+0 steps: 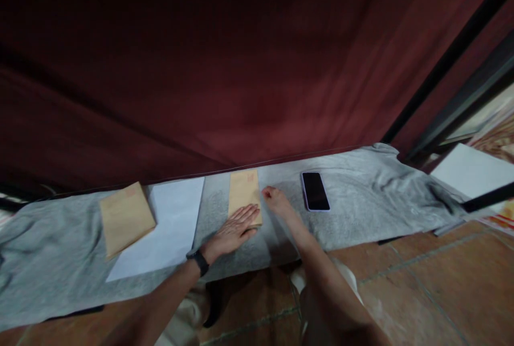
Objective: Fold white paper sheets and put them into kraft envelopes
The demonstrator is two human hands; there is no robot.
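Left hand (235, 231) flat on envelope (244, 193); seemingly pressing.

A dark red curtain (241, 67) fills the upper frame. Brownish floor tiles (433, 292) run along the bottom right. At far right, dark bars (453, 99), perhaps a window frame, admit pale light.

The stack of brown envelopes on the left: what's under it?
The stack of brown envelopes lies partly on a white sheet, which rests on the grey cloth. The stack hides the sheet's left part, so whether anything else lies beneath cannot be seen.
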